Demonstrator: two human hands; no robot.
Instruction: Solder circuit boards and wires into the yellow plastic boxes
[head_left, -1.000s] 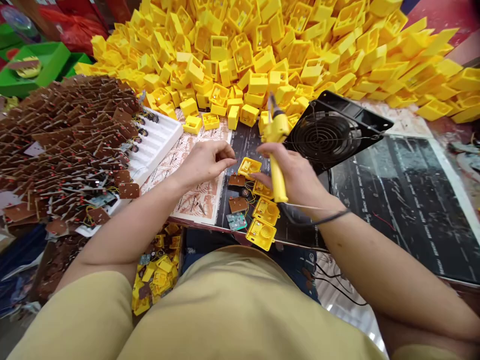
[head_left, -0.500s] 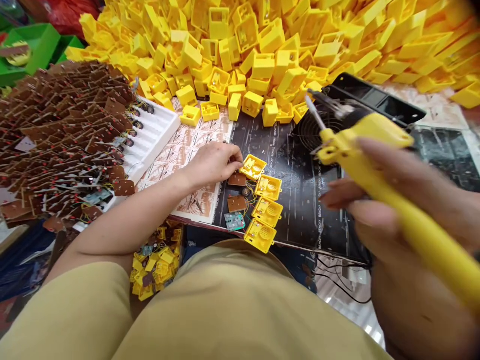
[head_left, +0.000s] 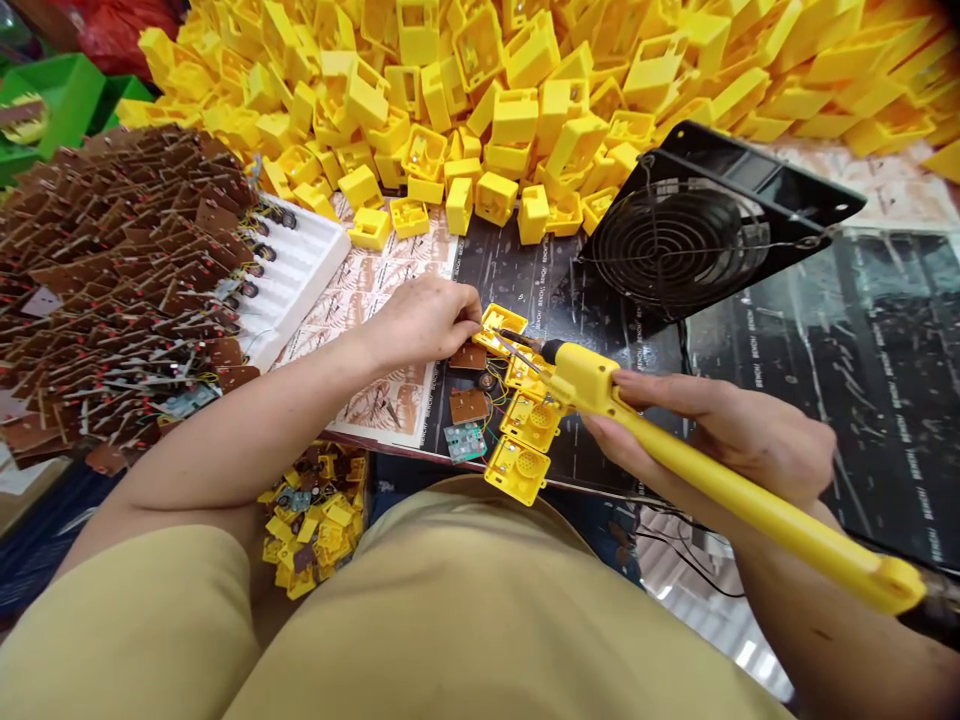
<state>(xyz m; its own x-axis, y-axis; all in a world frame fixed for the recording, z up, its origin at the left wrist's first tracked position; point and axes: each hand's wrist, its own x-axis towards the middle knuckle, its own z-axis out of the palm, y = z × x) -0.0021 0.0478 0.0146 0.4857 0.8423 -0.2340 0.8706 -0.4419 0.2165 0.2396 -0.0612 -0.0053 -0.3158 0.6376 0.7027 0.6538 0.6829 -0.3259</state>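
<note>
My right hand (head_left: 705, 430) is wrapped round a yellow soldering tool (head_left: 720, 480). Its metal tip reaches over the farthest of several open yellow cases (head_left: 504, 318), which stand in a column near the table edge. My left hand (head_left: 439, 318) is closed in a pinch at the left side of that farthest case; what its fingertips hold is too small to make out. Just left of the column lie brown circuit boards (head_left: 469, 406) and a green circuit board (head_left: 465, 442), with thin wires running to the cases.
A large heap of yellow cases (head_left: 517, 115) spans the back. Brown boards (head_left: 127, 270) are piled on a white foam tray (head_left: 304, 270) at left. A black fan (head_left: 667, 240) stands behind the tool. More yellow parts (head_left: 322, 530) lie below the table edge.
My right hand has brought the tool left and down from in front of the fan to the farthest case. My left hand remains at that case. The view has shifted slightly.
</note>
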